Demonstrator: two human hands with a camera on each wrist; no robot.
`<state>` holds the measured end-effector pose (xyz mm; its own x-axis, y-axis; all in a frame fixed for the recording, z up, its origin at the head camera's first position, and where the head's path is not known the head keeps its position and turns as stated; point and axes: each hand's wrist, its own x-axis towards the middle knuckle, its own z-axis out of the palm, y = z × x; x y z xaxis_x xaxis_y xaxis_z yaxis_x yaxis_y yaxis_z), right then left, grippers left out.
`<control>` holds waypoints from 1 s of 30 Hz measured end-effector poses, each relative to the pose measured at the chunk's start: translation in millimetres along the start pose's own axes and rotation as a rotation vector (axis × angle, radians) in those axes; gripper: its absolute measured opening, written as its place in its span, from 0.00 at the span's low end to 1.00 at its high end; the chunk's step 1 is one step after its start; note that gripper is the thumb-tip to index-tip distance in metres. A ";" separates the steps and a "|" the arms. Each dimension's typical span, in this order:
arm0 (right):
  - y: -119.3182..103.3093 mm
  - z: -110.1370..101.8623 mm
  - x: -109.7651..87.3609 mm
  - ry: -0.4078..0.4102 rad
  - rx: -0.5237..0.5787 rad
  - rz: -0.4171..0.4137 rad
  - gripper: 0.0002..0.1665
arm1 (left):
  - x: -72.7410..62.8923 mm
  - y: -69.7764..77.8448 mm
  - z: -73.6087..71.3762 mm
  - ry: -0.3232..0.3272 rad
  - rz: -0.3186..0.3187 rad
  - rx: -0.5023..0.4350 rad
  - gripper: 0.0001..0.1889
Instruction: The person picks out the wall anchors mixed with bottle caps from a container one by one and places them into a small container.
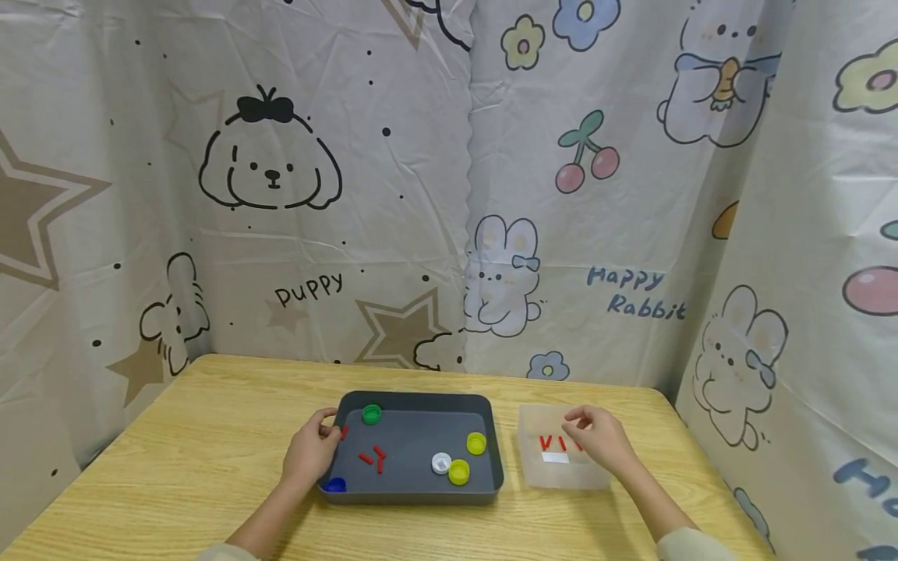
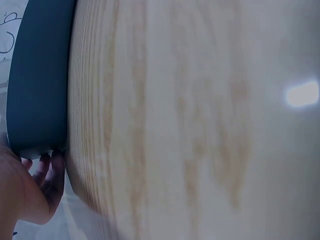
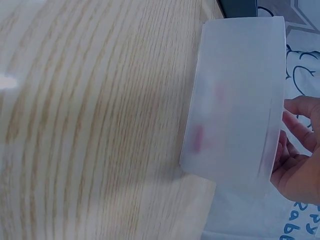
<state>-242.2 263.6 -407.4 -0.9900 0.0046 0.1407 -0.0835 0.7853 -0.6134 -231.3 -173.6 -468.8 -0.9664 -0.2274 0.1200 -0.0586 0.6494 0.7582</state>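
Note:
At the left end of a dark grey tray [image 1: 414,497], my left hand [image 1: 309,452] grips the wall, its fingers curled at the outer side in the left wrist view. Inside the tray are several short red sticks [image 1: 380,452], a green cap [image 1: 371,414], a blue cap [image 1: 336,485], a white cap [image 1: 441,463] and two yellow caps [image 1: 459,472]. My right hand [image 1: 598,438] hovers over the right side of a translucent box [image 1: 533,477], fingers loosely bent, with nothing visible between the fingertips. Several red sticks [image 1: 562,443] lie in that box.
The tray and box stand side by side on a wood-grain table [image 1: 210,436]. A white label [image 1: 555,458] shows on the box. Printed curtains [image 1: 393,234] hang behind and along both sides of the table.

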 end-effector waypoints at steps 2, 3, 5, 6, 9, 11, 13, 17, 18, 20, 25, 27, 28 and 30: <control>-2.5 1.2 0.4 0.002 0.005 -0.002 0.11 | 0.0 -0.5 -0.1 0.000 0.001 0.000 0.21; -4.1 1.7 0.7 0.002 0.008 -0.006 0.11 | 0.0 -0.6 -0.2 0.000 0.001 0.001 0.21; -7.5 3.2 1.2 0.003 0.008 -0.016 0.11 | 0.1 -1.0 -0.2 0.000 0.000 0.003 0.21; -9.3 4.0 1.6 0.002 0.007 -0.020 0.11 | 0.1 -1.0 -0.2 -0.001 0.000 0.003 0.21; -15.6 6.8 3.3 0.002 0.003 -0.039 0.10 | 0.1 -1.0 -0.6 -0.005 -0.005 0.004 0.21; -20.4 8.5 4.1 0.002 -0.004 -0.052 0.10 | -0.2 -0.6 -0.9 -0.007 -0.005 0.003 0.21; -25.8 9.8 4.5 -0.001 -0.010 -0.057 0.10 | -0.2 -0.2 -1.3 -0.006 -0.005 0.001 0.21; -37.8 12.6 4.6 -0.013 0.002 -0.066 0.10 | -0.1 0.3 -1.6 -0.005 -0.005 -0.002 0.21; -41.0 13.6 4.8 -0.017 0.011 -0.071 0.10 | -0.1 0.4 -1.6 -0.005 -0.006 -0.003 0.21; -46.8 15.9 5.1 -0.023 0.026 -0.085 0.10 | -0.4 0.8 -1.7 -0.007 -0.006 -0.005 0.21; -59.4 24.7 4.7 -0.045 0.055 -0.108 0.09 | -1.6 1.6 -2.3 -0.014 -0.012 -0.010 0.21; -63.1 29.5 5.0 -0.045 0.055 -0.125 0.08 | -1.6 1.3 -2.2 -0.016 -0.015 -0.011 0.21; -64.9 31.9 5.1 -0.045 0.054 -0.133 0.08 | -1.5 1.1 -2.1 -0.016 -0.016 -0.012 0.21; -68.4 36.6 5.1 -0.043 0.050 -0.146 0.07 | -1.3 0.7 -2.0 -0.016 -0.016 -0.012 0.21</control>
<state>-245.7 187.2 -393.2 -0.9708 -0.1344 0.1987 -0.2313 0.7441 -0.6268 -229.6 -174.3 -467.1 -0.9692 -0.2259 0.0980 -0.0709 0.6371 0.7675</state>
